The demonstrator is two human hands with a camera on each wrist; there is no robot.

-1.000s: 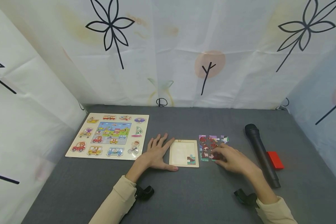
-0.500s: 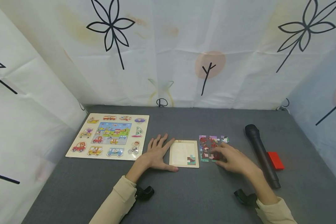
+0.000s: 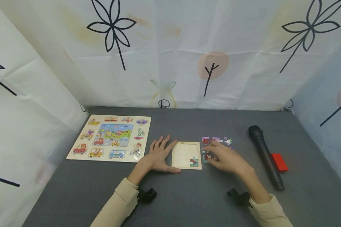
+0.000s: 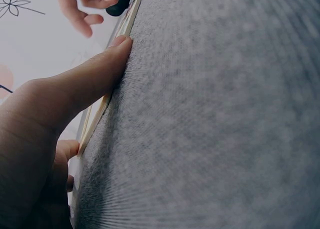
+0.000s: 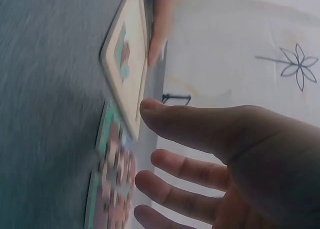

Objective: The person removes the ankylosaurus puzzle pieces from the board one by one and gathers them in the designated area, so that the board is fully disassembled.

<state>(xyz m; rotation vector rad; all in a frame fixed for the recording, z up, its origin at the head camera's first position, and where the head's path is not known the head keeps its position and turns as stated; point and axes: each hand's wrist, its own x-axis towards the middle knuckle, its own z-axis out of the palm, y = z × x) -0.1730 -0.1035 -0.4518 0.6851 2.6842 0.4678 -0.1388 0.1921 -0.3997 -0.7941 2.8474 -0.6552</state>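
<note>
My left hand [image 3: 157, 159] lies with fingers spread at the left side of a small wooden puzzle tray [image 3: 184, 154]. Its thumb touches the tray's near edge in the left wrist view, and the index fingertip reaches the far left corner. One jigsaw piece [image 3: 194, 162] sits in the tray's near right corner. To the right, several loose jigsaw pieces [image 3: 206, 141] lie in rows. My right hand [image 3: 227, 159] hovers over them, hiding some. In the right wrist view its thumb [image 5: 175, 121] and fingers stand apart with nothing between them.
A larger puzzle board [image 3: 113, 135] with vehicle pictures lies at the back left. On the right, a black microphone [image 3: 265, 157] rests beside a red block [image 3: 279, 162]. A white patterned curtain [image 3: 170, 56] stands behind the grey table [image 3: 182, 195].
My right hand has moved left, from the right-hand pieces to over the left column close to the tray. The left hand and the tray have stayed in place.
</note>
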